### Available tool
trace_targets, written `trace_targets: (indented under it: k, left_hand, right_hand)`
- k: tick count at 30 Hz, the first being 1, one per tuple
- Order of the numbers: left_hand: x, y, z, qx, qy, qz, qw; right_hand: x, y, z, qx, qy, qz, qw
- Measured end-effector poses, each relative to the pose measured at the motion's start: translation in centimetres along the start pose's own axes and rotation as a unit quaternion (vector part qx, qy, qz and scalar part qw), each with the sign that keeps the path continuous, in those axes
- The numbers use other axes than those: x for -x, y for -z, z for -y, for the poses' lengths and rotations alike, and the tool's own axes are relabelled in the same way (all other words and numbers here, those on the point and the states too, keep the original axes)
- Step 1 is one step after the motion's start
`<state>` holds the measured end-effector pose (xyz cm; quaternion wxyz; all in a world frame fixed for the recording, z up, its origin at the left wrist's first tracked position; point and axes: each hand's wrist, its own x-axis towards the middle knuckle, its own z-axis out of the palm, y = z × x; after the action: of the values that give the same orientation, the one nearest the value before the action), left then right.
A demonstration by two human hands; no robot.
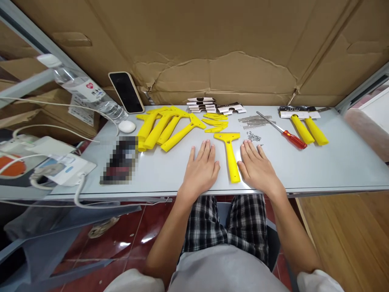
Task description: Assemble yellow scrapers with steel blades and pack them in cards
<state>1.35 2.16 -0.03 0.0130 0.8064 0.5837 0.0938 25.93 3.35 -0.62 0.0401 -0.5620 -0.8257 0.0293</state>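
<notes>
Both hands rest palm down on the grey table with nothing in them. A yellow scraper handle (231, 158) lies between them, its wide head pointing away from me. My left hand (200, 168) is flat to its left, fingers stretched out; my right hand (257, 166) is flat to its right, fingers extended beside a heap of small screws (254, 137). Several more yellow scraper handles (165, 125) are piled at the left. Small yellow plastic pieces (215, 121) and thin metal blades (257, 121) lie beyond my hands. A screwdriver (293, 138) with a red handle lies farther right.
Two yellow scrapers (310, 129) with card sleeves lie at the right. Folded cards (202, 105) are stacked at the back. On the left are a phone (127, 92), a water bottle (91, 95), a white oval object (127, 126), a blurred-out item (120, 160) and a power strip with cables (71, 168).
</notes>
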Motion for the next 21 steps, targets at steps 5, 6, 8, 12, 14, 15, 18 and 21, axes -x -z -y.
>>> trace_targets:
  k: [5,6,8,12,14,15,18,21]
  left_hand:
    - [-0.13,0.27,-0.08,-0.001,0.009,0.016,1.000]
    - [-0.15,0.28,-0.08,-0.001,0.011,0.018,1.000]
    - [-0.20,0.24,-0.05,0.001,0.011,0.020,1.000]
    - [-0.22,0.11,0.03,0.011,0.007,0.015,1.000]
    - [-0.22,0.12,0.02,0.013,0.007,0.016,1.000]
    - [-0.22,0.15,0.00,0.013,0.007,0.018,1.000]
    - [-0.23,0.23,-0.07,0.012,0.010,0.024,1.000]
    - [-0.23,0.18,-0.06,0.015,0.012,0.022,1.000]
  right_hand:
    - [-0.19,0.38,0.11,0.000,-0.010,0.019,1.000]
    - [-0.22,0.45,0.12,-0.003,-0.009,0.021,1.000]
    - [-0.25,0.52,0.12,-0.007,-0.009,0.022,1.000]
    - [-0.25,0.44,0.01,-0.009,-0.011,0.020,1.000]
    - [-0.25,0.39,-0.05,-0.009,-0.006,0.015,1.000]
    - [-0.25,0.38,-0.06,-0.007,-0.005,0.014,1.000]
    - [-0.29,0.35,-0.09,-0.001,-0.010,0.017,1.000]
    - [-0.32,0.26,-0.16,-0.001,-0.009,0.014,1.000]
